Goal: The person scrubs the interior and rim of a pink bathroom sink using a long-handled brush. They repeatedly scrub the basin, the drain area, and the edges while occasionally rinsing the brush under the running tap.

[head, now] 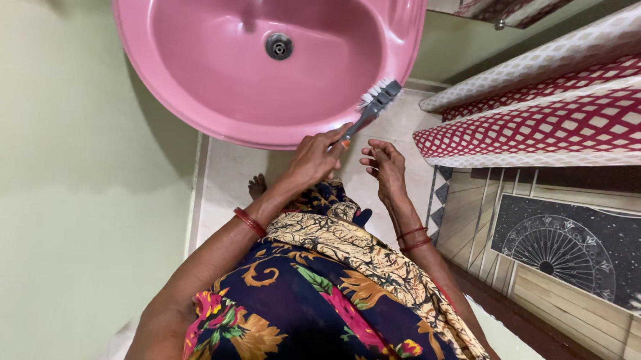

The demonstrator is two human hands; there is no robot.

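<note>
The left hand (314,158) is clamped on a grey scrubbing brush (370,110), its white bristles at the near right rim of the pink washbasin (195,88). The right hand (384,165) hovers empty, fingers loosely curled, just beside it.

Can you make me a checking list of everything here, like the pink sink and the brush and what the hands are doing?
Surface: pink sink, bowl looks bare, round metal drain in the middle.
Job's things: grey-handled brush with white bristles, its head at the sink's front rim.
Clutter: nothing seen.
Grippers: left hand closed around the brush handle; right hand holds nothing, fingers loosely curled, just beside the left.
Cables: nothing seen.
Surroundings: pale green wall on the left; red and white lattice tiles on the right; dark tile with a fan pattern below them; a bare foot on the pale floor.
</note>
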